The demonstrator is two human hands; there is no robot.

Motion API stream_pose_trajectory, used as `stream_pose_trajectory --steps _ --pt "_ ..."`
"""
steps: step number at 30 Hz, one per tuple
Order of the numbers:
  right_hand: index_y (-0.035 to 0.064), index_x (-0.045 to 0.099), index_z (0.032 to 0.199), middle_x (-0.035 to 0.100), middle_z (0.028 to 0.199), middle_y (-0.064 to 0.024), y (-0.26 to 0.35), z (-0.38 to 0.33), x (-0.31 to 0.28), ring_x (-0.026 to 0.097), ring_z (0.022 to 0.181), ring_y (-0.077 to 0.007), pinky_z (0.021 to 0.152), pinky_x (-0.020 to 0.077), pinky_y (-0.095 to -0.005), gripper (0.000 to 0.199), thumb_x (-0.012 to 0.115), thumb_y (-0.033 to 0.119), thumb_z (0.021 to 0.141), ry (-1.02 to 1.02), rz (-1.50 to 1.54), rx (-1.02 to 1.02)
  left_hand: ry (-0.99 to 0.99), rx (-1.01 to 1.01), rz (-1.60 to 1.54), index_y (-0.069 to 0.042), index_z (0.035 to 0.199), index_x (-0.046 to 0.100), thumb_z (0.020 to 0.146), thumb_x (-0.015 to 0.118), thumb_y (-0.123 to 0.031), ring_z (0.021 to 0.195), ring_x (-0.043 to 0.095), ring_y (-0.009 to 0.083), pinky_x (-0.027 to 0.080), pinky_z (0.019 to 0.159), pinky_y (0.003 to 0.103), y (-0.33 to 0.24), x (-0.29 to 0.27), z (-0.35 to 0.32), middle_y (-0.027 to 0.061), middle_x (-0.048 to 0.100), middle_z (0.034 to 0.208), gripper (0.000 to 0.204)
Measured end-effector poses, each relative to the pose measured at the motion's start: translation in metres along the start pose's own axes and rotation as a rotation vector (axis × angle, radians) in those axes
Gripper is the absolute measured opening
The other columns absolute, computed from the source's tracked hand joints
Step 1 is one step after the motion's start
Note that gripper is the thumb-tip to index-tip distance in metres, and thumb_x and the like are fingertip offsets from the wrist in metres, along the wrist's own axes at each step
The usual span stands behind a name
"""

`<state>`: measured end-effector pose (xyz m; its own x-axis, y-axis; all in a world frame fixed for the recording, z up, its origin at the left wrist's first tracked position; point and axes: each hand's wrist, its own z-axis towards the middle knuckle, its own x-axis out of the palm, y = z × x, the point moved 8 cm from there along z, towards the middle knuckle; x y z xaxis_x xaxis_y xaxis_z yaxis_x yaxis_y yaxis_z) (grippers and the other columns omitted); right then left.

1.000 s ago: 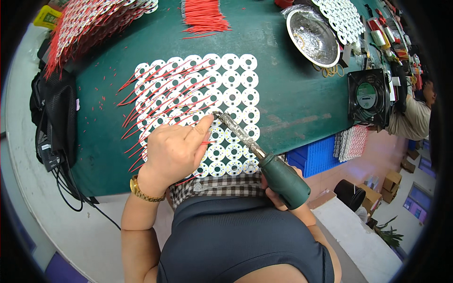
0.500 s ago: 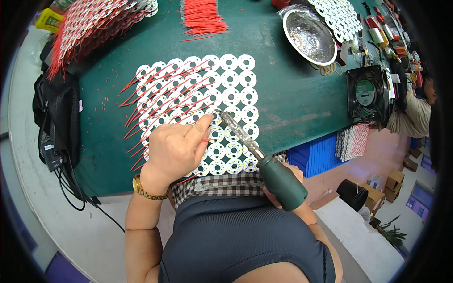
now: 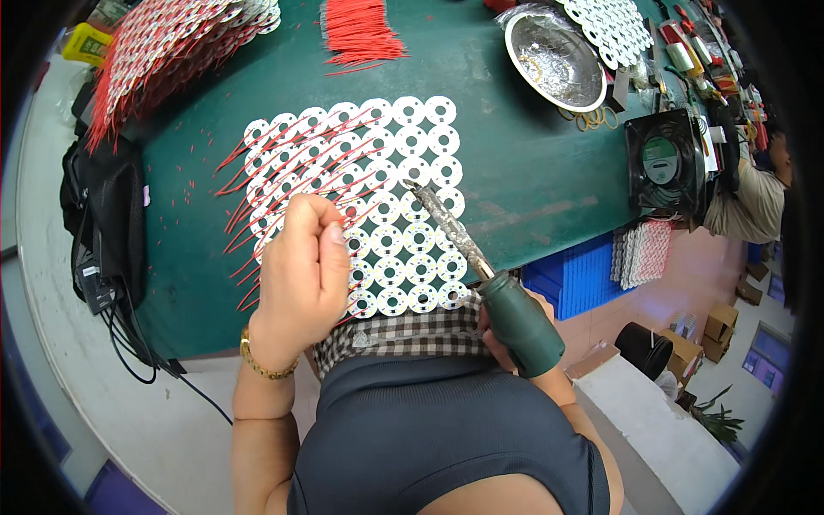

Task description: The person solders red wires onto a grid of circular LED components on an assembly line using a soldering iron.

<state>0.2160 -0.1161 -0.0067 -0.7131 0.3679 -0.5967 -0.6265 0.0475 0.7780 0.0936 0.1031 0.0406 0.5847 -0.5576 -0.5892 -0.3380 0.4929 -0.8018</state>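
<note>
A sheet of round white LED circuit boards lies on the green table, rows joined together. Thin red wires are attached to many boards on its left side and slant toward the lower left. Over the sheet's left middle is my left hand, thumb and forefinger pinched, with a bit of red wire at the fingertips. My right hand grips a soldering iron with a dark green handle, which hides most of the fingers. The iron's worn metal tip points up and left, above the right-hand columns of the sheet.
A bundle of red wires lies at the far side. Wired boards are stacked far left; a metal bowl and black fan stand right. A black bag hangs at the left edge. Another person's sleeve shows far right.
My left hand has drawn back left from the iron's tip, its forefinger now curled in. The soldering iron's tip has risen slightly away from the boards, toward the far side.
</note>
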Motion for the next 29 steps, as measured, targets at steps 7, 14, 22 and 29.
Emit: stream_pose_trajectory --steps 7,14,22,29 --pt "0.0021 0.063 0.097 0.063 0.073 -0.0050 -0.002 -0.005 -0.006 0.061 0.063 -0.0207 0.062 0.0477 -0.0309 0.033 0.069 0.029 0.079 -0.072 0.222 0.167 -0.060 -0.043 0.038 -0.004 0.078 0.055 0.079 0.065 -0.001 0.051 0.057 0.0160 0.043 0.047 0.031 0.006 0.025 -0.001 0.0057 0.059 0.068 0.011" --pt "0.0016 0.062 0.102 0.063 0.072 -0.0051 0.002 -0.005 -0.006 0.061 0.062 -0.0209 0.062 0.0481 -0.0313 0.037 0.068 0.029 0.078 0.065 0.152 0.160 -0.057 -0.085 0.119 -0.007 0.072 0.056 0.076 0.066 -0.002 0.050 0.056 0.0153 0.041 0.046 0.029 0.011 0.025 0.002 0.0026 0.056 0.059 0.012" --pt "0.0066 0.067 0.100 0.065 0.086 -0.0084 0.003 -0.002 -0.003 0.064 0.066 -0.0246 0.059 0.0528 -0.0310 0.041 0.075 0.019 0.062 0.123 0.099 0.095 -0.052 -0.049 0.104 -0.007 0.069 0.055 0.073 0.065 -0.001 0.047 0.051 0.0141 0.038 0.044 0.029 0.013 0.025 0.001 0.0016 0.054 0.058 0.012" --pt "0.0061 0.067 0.098 0.063 0.080 -0.0068 -0.005 -0.006 0.001 0.063 0.062 -0.0229 0.056 0.0517 -0.0302 0.035 0.075 0.019 0.067 0.118 0.215 0.088 -0.060 -0.046 0.104 -0.007 0.069 0.055 0.072 0.065 -0.001 0.047 0.051 0.0138 0.038 0.044 0.029 0.012 0.025 0.002 0.0014 0.054 0.058 0.012"
